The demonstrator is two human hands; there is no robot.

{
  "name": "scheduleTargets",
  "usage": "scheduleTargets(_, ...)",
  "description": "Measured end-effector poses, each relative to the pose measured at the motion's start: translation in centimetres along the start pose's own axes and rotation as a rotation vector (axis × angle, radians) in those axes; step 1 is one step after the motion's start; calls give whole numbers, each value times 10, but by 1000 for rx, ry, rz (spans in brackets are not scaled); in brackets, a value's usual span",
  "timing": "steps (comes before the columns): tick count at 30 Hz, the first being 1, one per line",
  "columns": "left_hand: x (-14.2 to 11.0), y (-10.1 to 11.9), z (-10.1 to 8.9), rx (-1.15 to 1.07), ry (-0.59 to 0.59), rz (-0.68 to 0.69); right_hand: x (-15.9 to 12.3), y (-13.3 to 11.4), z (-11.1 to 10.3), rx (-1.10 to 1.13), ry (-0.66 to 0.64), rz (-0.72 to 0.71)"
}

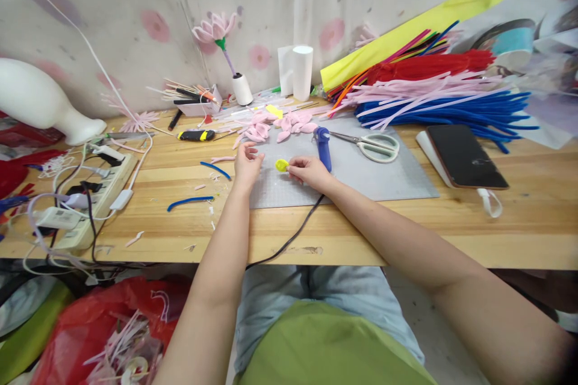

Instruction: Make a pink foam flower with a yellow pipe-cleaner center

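Pinching a yellow disc (282, 165) over the grey mat (383, 183), the right hand (310, 171) holds its fingers together; the left hand (248, 167) has parted, empty fingers; the disc looks shaped; pink petals (256, 131) lie loose, not yet joined to it; a complete flower (215, 30) stands behind.

Craft workspace, home or small workshop, can't tell which. Evidence: wooden table (158, 231) with cutting mat (397, 183), scissors (382, 147), glue gun (323, 150), bundled pipe cleaners (433, 109), loose pink petals (295, 124), one fluffy flower (214, 29) upright. Crowded power strip (106, 198) at left, flower-print curtain (280, 9) behind, red scrap bag (81, 331) below.
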State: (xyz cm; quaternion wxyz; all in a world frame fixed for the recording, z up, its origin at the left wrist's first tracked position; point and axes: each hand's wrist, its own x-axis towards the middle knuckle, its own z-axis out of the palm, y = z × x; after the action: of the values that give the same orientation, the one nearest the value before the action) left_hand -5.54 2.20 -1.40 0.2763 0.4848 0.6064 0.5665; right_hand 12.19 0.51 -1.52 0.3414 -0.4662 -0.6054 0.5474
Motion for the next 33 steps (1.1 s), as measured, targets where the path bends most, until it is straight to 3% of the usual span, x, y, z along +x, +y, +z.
scheduleTargets(7,-16,15,9,9,-210,15,0,0,-1,-58,-9,-32)
scheduleTargets(12,-23,13,17,56,-323,11,-1,-2,-1,-75,-6,-25)
scheduleTargets(15,-18,9,14,101,-258,-6,-1,-2,0,-72,-9,-20)
scheduleTargets(20,-4,1,4,136,-31,27,-1,-2,-1,-51,-2,-11)
scheduleTargets(27,-4,2,6,44,-82,-23,0,0,0,-38,4,-9)
scheduleTargets(33,-2,5,4,2,-18,-7,3,-19,-5,57,44,10)
